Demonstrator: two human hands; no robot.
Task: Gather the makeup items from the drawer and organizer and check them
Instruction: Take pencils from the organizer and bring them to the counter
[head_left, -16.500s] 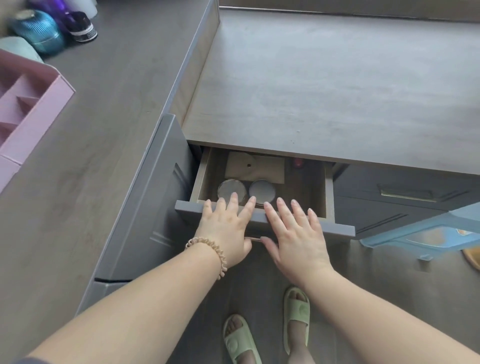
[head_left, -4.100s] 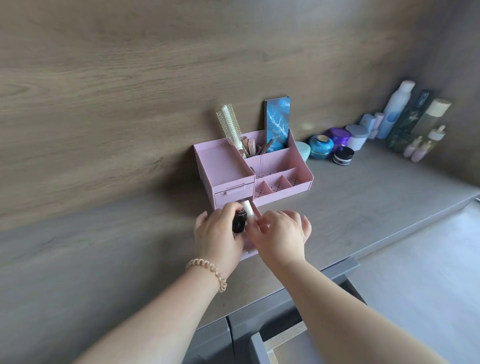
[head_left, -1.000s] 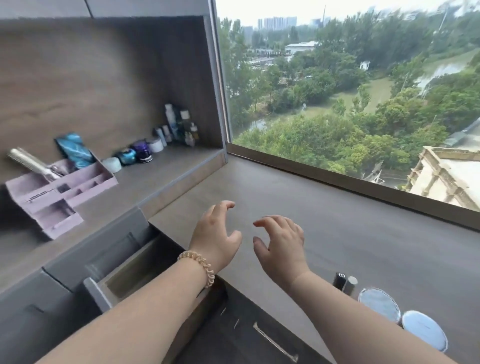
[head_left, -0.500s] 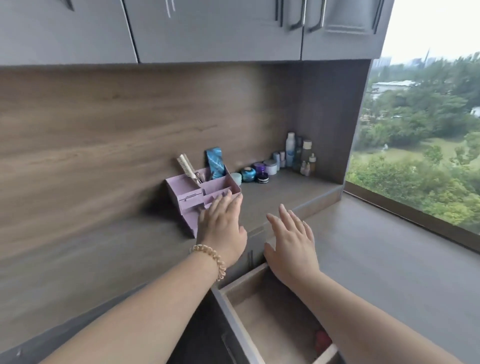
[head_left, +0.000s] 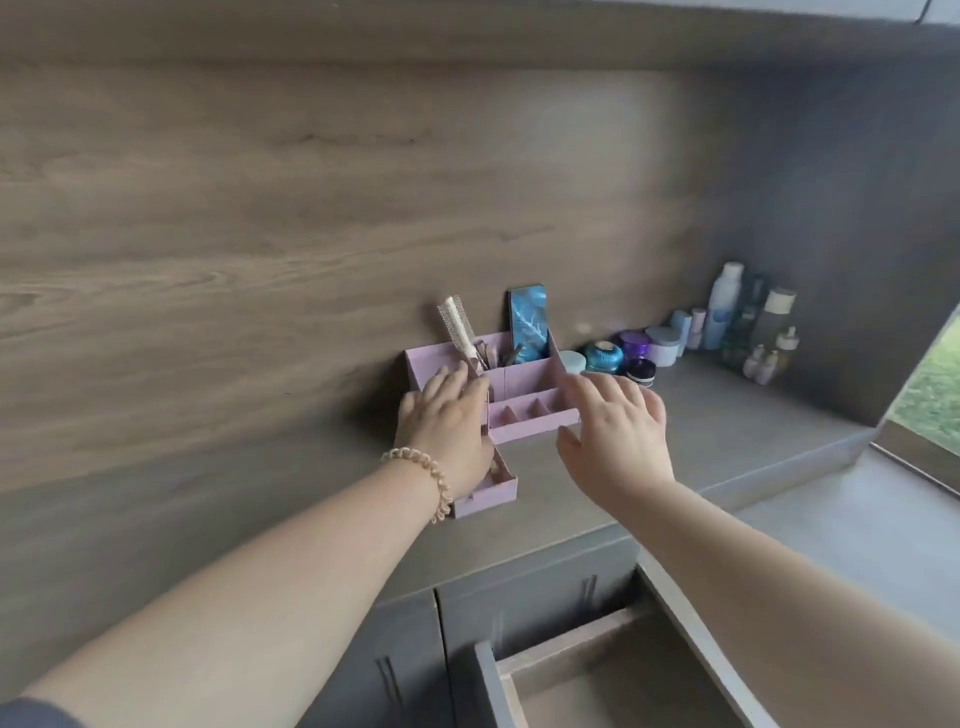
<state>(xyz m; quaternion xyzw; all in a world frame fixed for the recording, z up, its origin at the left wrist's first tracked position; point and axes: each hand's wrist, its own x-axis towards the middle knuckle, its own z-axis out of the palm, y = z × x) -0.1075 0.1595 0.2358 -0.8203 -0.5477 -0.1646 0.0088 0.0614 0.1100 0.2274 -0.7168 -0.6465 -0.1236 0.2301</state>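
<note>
1. Dead centre, the pink organizer (head_left: 530, 432) sits on the bench (head_left: 260, 530), backed up against the wood-grain wall.
2. The left hand (head_left: 447, 431) hovers palm down over the organizer's left half, fingers straight and close together, gripping nothing. Whether the fingertips touch the pink plastic, I cannot tell.
3. A coiled beige band (head_left: 422, 470) rings that left wrist.
4. Under the same hand, the organizer's little drawer (head_left: 488, 496) stands pulled out toward six o'clock. The hand hides most of what lies inside.
5. The right hand (head_left: 615, 441) is at the organizer's four o'clock, fingers spread and loose, nothing in it, covering the right front corner.
6. Between the two hands you can see the front row of small compartments (head_left: 524, 411).
7. At the organizer's eleven o'clock a white round hairbrush (head_left: 457, 328) leans in a rear compartment. At twelve o'clock a blue patterned box (head_left: 528, 325) stands upright. The small dark tools between them are too small to name.
8. Out at three o'clock from the organizer come a teal jar (head_left: 604, 357), a purple jar (head_left: 635, 344), a white jar (head_left: 663, 345) and a black-lidded pot (head_left: 640, 371), close together along the wall.
9. Further along at two o'clock, a cluster of bottles (head_left: 724, 306) fills the corner.
10. Down at five o'clock in the view, the big drawer (head_left: 597, 680) under the bench stands open, with the right forearm crossing above it.
</note>
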